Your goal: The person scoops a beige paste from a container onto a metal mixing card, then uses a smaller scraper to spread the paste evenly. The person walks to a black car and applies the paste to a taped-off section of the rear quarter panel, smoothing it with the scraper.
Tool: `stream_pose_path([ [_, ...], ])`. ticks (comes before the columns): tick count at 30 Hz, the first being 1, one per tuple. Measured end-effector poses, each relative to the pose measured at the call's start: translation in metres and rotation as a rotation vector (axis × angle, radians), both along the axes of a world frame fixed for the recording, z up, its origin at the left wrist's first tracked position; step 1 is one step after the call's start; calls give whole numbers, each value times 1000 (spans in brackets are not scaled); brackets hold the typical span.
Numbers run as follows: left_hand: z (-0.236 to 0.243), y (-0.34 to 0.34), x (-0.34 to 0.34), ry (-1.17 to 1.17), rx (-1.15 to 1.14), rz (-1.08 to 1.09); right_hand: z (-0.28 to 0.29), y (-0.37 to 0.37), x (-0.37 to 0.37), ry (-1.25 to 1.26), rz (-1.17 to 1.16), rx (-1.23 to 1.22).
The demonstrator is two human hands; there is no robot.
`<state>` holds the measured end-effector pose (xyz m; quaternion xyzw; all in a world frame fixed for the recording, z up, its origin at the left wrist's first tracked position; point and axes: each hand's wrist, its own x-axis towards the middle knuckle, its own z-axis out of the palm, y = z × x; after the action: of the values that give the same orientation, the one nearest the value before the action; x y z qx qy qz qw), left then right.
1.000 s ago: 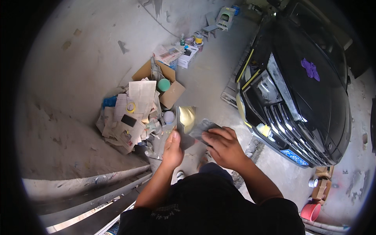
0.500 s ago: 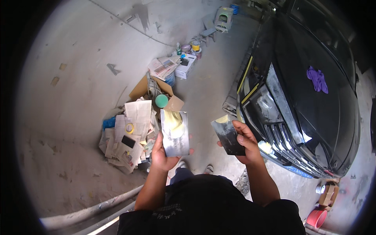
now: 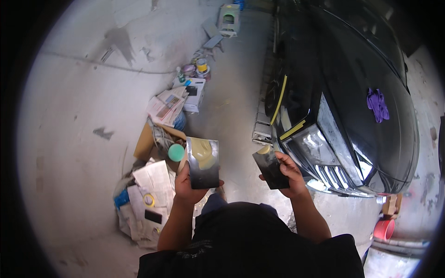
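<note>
On my feed the black car (image 3: 315,69) loomed ahead and to the right of the right hand, its front corner the nearest hard edge I had to mind; I couldn't judge how near it really was. The grey floor (image 3: 227,116) ran ahead between the two hands and gave me the widest lane for moving. A heap of newspaper (image 3: 153,178) lay to the left of the left hand, and a cardboard box (image 3: 144,141) stood beyond it, ahead and left of that same hand. The left hand (image 3: 184,187) was closed around a flat board (image 3: 204,180), its face turned up. The right hand (image 3: 293,178) was clamped on a smaller dark spreader (image 3: 271,169), tilted and well apart from the board. Yellowish paste (image 3: 202,150) sat on the board's far end, with a dab at the spreader's far edge. I judged the step as working that paste, tools parted; the next move seemed to call for a level board and a loaded edge kept off the bodywork.
</note>
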<state>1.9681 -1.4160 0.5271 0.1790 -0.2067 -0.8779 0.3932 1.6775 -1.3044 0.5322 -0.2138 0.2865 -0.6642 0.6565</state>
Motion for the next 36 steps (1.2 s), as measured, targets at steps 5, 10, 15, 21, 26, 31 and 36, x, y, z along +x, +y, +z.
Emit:
stream_pose_path([
  [5, 0, -98, -20, 6, 171, -140, -14, -41, -3, -5, -101, 88],
  [10, -1, -176, -86, 62, 140, -369, -35, -66, -26, -89, -274, 160],
  [15, -6, -242, -169, 60, 148, -542, -64, -99, -66, -113, -444, 172],
  [21, 21, -307, -268, 33, 156, -812, -77, -137, -98, -187, -652, 124],
  [26, 23, -342, -368, 69, 58, -1277, -84, -147, -97, -324, -925, 140],
  [31, -2, -352, -457, -77, 85, -1717, -109, -164, -61, -382, -1372, 203],
  [36, -26, -356, -518, -174, 37, -2220, -144, -220, -1, -523, -1858, 160],
])
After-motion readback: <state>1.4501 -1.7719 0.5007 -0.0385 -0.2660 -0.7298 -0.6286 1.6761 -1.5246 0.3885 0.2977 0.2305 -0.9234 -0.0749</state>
